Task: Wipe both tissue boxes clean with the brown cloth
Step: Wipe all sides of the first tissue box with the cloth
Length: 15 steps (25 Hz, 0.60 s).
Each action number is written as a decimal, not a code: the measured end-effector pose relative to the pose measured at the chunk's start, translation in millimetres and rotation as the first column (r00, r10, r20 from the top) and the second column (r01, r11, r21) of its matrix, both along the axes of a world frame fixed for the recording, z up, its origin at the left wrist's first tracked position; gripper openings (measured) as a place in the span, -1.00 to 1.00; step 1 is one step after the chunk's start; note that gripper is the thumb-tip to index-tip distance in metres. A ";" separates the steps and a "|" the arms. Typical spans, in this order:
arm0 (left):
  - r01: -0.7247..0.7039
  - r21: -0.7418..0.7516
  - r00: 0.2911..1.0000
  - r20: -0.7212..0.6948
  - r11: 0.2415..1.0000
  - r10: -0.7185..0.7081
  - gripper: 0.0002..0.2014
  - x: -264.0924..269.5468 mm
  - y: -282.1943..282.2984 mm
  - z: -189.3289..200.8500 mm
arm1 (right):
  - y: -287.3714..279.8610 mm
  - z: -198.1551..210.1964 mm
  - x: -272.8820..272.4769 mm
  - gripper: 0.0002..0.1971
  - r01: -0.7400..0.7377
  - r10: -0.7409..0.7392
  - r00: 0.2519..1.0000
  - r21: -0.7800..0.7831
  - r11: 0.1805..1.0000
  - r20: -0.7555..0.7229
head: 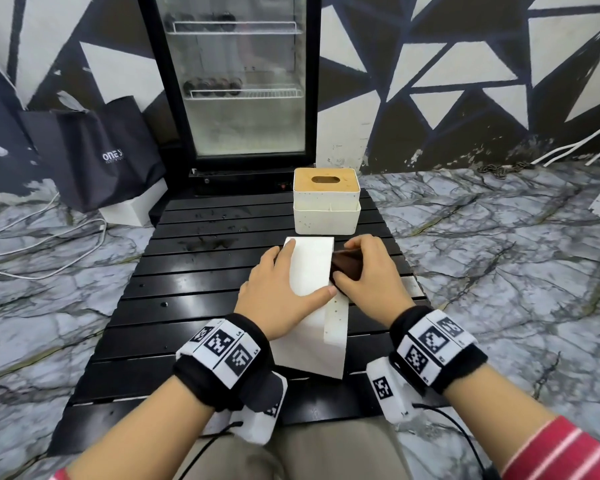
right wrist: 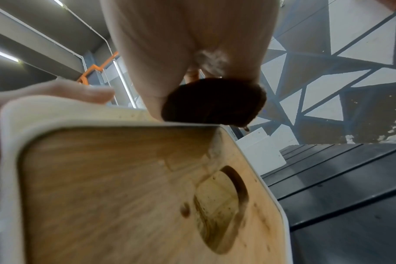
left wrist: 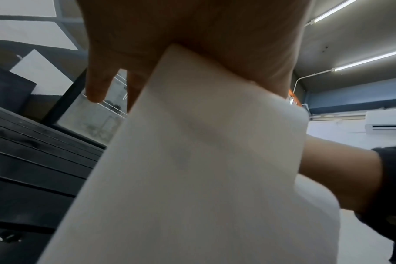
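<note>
The near tissue box [head: 312, 268], white with a wooden lid [right wrist: 124, 196], lies on its side across the black slatted table [head: 194, 271], lid facing right. My left hand [head: 284, 285] rests flat on its upturned white face [left wrist: 192, 178], thumb stretched across it and fingers straight along the left edge. Held in my right hand [head: 345, 268], the bunched brown cloth [head: 349, 263] presses against the box's upper right edge, just above the lid rim, as the right wrist view of the cloth [right wrist: 215, 101] shows. The second tissue box [head: 326, 209] stands upright farther back on the table, untouched.
A glass-door fridge [head: 243, 81] stands right behind the table. A black tote bag [head: 101, 150] leans at the back left on a white box. White cables [head: 49, 244] trail over the marble floor to the left. Wet smears mark the table slats [head: 208, 244].
</note>
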<state>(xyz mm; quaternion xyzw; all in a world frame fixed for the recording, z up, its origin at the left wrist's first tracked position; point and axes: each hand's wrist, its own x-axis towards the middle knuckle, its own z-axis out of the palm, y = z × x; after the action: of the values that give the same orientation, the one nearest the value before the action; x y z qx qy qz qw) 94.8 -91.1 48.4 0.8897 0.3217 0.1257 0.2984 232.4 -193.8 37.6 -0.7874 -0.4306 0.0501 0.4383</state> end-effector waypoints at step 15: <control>0.051 -0.035 0.994 0.101 0.998 -0.048 -0.25 16.3 32.7 -3.7 | 15.9 -24.0 3.7 -0.65 -0.091 0.089 0.990 0.013 0.996 0.107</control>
<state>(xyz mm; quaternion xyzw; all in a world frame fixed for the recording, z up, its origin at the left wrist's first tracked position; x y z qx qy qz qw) 111.1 -58.5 44.7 0.8842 0.2865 0.1567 0.3339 236.2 -177.9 13.6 -0.7649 -0.4888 0.0238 0.4190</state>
